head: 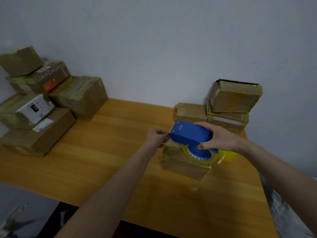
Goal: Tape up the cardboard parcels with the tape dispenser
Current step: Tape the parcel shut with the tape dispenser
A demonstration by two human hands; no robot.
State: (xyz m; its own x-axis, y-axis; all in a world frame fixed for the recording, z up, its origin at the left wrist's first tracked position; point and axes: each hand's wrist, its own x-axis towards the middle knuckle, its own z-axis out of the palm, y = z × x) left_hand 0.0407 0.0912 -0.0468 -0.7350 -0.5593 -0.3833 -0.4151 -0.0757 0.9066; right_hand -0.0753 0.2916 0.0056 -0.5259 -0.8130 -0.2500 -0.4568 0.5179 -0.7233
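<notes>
Right hand [221,140]: fingers closed round the rear of the blue dispenser [190,134], thumb on the near side, the other fingers over the top.
Left hand [157,138]: fingers curled, pinching at the dispenser's front edge; any tape between them is too small to make out.
Dispenser: held in the air over the near parcel [181,164], lying roughly level, its front end pointing left.
Roll [200,156]: yellowish tape on the dispenser's blue hub, hanging under the body, just above the parcel's top; whether it touches cannot be told.
Near parcel: small brown box with glossy tape on it, on the bench [103,152] towards its right side.
Yellow object [228,155]: just behind the right wrist, partly hidden; perhaps a second roll.
Right stack [235,98]: three taped boxes at the bench's far right corner against the wall [154,48], the top one tilted.
Left stack [51,100]: several brown boxes piled at the far left, some bearing white labels, well apart from the hands.
</notes>
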